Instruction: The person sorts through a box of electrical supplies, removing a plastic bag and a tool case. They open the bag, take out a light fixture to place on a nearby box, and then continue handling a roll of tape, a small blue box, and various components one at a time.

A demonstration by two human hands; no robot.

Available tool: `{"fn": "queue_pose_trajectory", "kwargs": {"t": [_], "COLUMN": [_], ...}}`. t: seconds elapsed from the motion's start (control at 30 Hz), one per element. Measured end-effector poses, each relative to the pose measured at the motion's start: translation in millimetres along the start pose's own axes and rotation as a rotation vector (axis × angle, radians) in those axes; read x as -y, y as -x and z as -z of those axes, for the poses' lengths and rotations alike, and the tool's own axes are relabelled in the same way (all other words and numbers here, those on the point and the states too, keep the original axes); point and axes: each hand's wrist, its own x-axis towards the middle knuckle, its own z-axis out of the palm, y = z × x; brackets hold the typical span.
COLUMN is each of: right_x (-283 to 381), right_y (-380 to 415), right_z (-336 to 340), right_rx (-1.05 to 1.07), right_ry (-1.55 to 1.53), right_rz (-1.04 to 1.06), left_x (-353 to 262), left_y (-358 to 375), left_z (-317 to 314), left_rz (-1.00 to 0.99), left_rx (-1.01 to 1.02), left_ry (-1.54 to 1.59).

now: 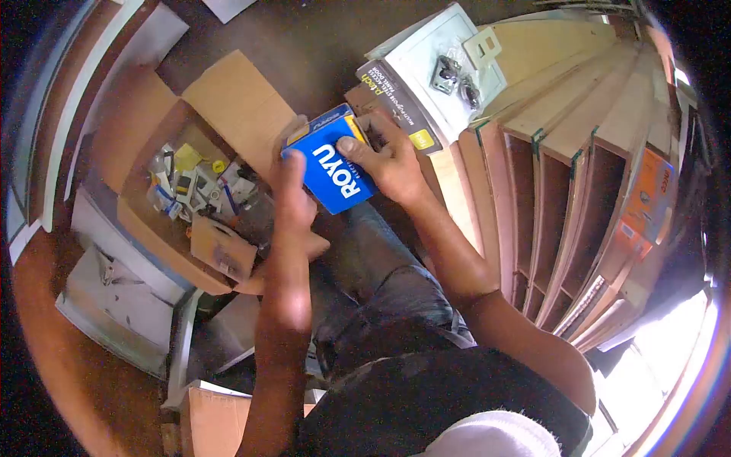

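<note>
A small blue box (pixel 333 174) with white ROYU lettering is held up between my two hands, above my knees. My left hand (pixel 292 181) grips its left side, with the thumb along the near left edge. On the other side, my right hand (pixel 394 158) has its thumb pressed on the front near the upper right corner and its fingers behind. A yellow strip shows along the box's right edge. To the left, an open cardboard box (pixel 242 90) contains several small loose parts and packets (pixel 199 183).
A panel door box (pixel 400 107) lies ahead on the right, topped by a white panel (pixel 411 65) with black bagged parts (pixel 454 76). Wooden shelving (pixel 560 145) lines the right, with an orange box (pixel 647 202) at its far side. A white panel (pixel 114 312) is at lower left.
</note>
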Motion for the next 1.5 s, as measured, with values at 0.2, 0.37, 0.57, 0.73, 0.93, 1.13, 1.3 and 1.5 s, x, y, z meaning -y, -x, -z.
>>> {"fn": "queue_pose_trajectory", "kwargs": {"t": [0.2,0.37,0.57,0.73,0.93,1.13,1.3,1.5], "right_x": [1,-22,-28,-72,-93,-63,-65,-7], "right_y": [10,1,-85,-138,-137,-123,-47,28], "right_z": [16,52,260,314,322,305,163,-6], "right_rx": [-0.004,-0.240,-0.654,-0.563,-0.491,-0.861,-0.002,0.061], "right_ry": [0.116,0.100,0.138,0.167,0.435,0.863,0.591,0.662], "right_rz": [-0.071,0.053,-0.010,-0.211,-0.153,0.255,-0.033,0.567], "left_x": [27,41,24,41,16,8,-7,19], "left_y": [2,-7,5,13,12,15,36,36], "left_z": [-22,-18,-16,22,26,59,37,2], "left_rz": [0.022,-0.051,0.092,0.111,0.118,0.020,0.099,0.172], "left_rx": [-0.200,-0.058,-0.298,-0.327,-0.274,-0.220,-0.340,-0.217], "left_ry": [-0.334,-0.280,-0.552,-0.369,-0.340,-0.418,-0.224,0.065]}}
